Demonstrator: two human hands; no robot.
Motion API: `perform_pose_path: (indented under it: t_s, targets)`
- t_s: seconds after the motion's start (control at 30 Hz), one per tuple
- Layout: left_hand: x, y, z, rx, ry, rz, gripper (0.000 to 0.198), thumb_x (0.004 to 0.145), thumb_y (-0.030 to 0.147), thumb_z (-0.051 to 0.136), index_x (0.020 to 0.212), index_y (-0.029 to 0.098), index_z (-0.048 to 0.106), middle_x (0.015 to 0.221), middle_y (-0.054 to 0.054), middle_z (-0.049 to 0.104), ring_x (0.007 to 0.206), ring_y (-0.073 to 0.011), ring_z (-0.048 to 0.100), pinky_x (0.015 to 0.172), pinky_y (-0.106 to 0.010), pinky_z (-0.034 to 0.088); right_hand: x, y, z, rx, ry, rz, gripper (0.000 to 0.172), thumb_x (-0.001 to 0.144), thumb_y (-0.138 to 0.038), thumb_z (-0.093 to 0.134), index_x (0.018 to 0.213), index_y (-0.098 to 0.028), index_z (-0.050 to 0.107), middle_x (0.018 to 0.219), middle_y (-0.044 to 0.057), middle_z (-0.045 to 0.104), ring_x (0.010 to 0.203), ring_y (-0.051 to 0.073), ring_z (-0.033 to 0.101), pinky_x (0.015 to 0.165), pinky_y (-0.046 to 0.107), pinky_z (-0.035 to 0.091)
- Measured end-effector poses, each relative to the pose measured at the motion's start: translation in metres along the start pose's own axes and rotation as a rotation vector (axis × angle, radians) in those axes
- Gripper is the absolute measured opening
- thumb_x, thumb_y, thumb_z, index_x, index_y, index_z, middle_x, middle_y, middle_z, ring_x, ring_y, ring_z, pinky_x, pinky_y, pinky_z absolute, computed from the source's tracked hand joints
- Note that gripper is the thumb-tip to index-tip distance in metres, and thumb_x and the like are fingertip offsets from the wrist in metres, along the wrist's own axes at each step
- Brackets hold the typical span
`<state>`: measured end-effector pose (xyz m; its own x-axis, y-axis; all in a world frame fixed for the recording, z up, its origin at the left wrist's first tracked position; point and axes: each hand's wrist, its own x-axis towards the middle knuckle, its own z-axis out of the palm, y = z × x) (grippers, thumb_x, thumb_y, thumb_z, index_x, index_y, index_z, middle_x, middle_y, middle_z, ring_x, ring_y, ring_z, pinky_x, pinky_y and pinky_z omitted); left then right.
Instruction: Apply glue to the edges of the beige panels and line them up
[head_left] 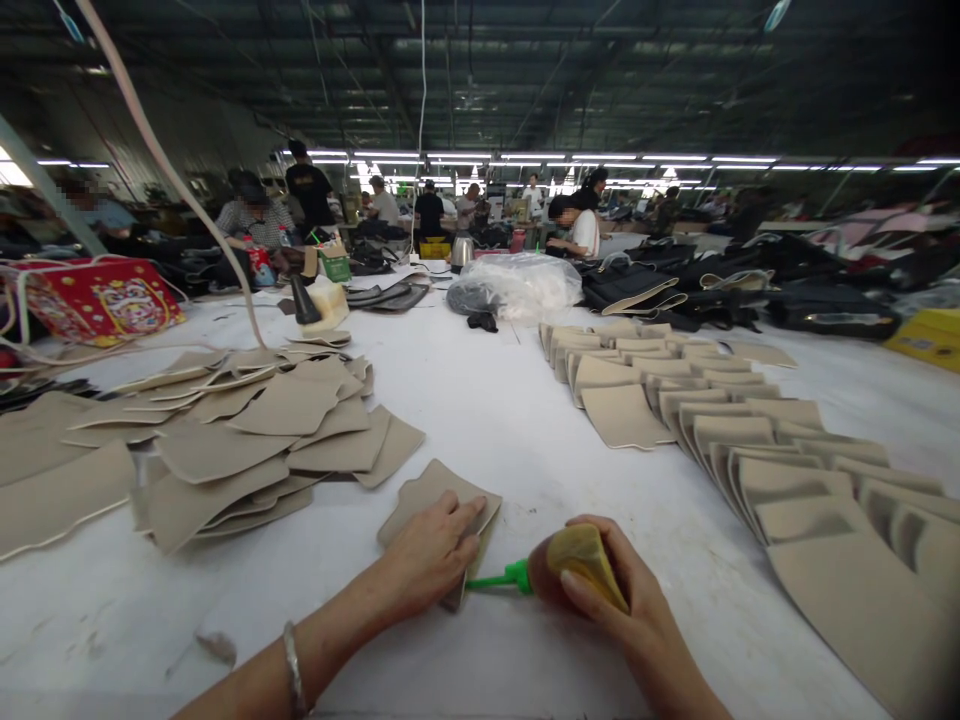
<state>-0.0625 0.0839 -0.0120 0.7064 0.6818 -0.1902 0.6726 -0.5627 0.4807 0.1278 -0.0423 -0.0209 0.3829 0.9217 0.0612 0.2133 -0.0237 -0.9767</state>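
Observation:
My left hand (429, 552) lies with its fingers stretched out on a beige cut panel (427, 492), pressing it to the white table. My right hand (626, 590) is wrapped round a squeeze bottle (574, 562) with a green nozzle (499, 580). The bottle is tipped on its side, and the nozzle tip meets the panel's lower right edge beside my left fingers. Whether anything flows from the tip cannot be seen. A loose heap of similar beige panels (225, 440) is on the left. To the right, more beige panels (750, 460) overlap in long rows.
Farther back on the white table (465, 380) lie a clear plastic bag (525, 283), a red patterned bag (101, 300) and dark folded pieces (675, 275). A pale cord (172, 170) hangs down at left. A yellow box (926, 338) sits at far right. Several people work behind.

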Motion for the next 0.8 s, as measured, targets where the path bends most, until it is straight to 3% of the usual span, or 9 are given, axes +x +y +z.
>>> perform_pose_path:
  t_s: [0.37,0.47,0.57,0.7,0.8]
  targets:
    - [-0.001,0.004,-0.001,-0.002,0.004,-0.043,0.05,0.089,0.032,0.032,0.138,0.026,0.041,0.107,-0.007,0.053,0.095,-0.0204,0.057,0.088,-0.03,0.041,-0.002,-0.002,0.0,0.111,-0.038,0.019,0.038,0.072,-0.049,0.067,0.096,-0.023,0.054,0.077,0.0,0.06,0.073,0.022,0.056,0.067,0.031,0.043]
    - [-0.001,0.005,-0.003,-0.058,0.009,-0.033,0.05,0.088,0.032,0.035,0.137,0.024,0.044,0.107,-0.007,0.055,0.097,-0.0204,0.057,0.089,-0.03,0.041,-0.002,0.002,-0.008,0.393,-0.035,0.143,0.032,0.072,-0.047,0.067,0.09,-0.02,0.062,0.078,0.003,0.065,0.073,0.023,0.06,0.065,0.032,0.047]
    - [-0.001,-0.004,-0.008,-0.13,0.056,-0.037,0.047,0.087,0.034,0.039,0.13,0.021,0.051,0.102,-0.006,0.057,0.095,-0.0191,0.057,0.086,-0.028,0.042,0.002,0.014,-0.025,0.771,0.029,0.351,0.031,0.073,-0.041,0.069,0.093,-0.018,0.069,0.09,0.008,0.071,0.083,0.027,0.066,0.067,0.036,0.054]
    - [0.002,-0.036,-0.015,-0.045,0.353,-0.256,0.046,0.084,0.032,0.04,0.126,0.015,0.05,0.115,-0.01,0.054,0.103,-0.0216,0.055,0.09,-0.032,0.04,0.016,0.031,-0.05,1.165,0.21,0.455,0.025,0.069,-0.027,0.075,0.093,-0.021,0.072,0.097,0.007,0.073,0.083,0.026,0.069,0.068,0.037,0.058]
    - [0.007,-0.061,-0.017,-0.035,0.332,-0.369,0.035,0.076,0.032,0.049,0.107,0.016,0.056,0.093,-0.007,0.061,0.088,-0.0234,0.058,0.08,-0.035,0.042,0.027,0.038,-0.066,1.376,0.303,0.436,0.021,0.069,-0.032,0.073,0.088,-0.022,0.074,0.096,0.006,0.074,0.084,0.023,0.069,0.074,0.032,0.057]
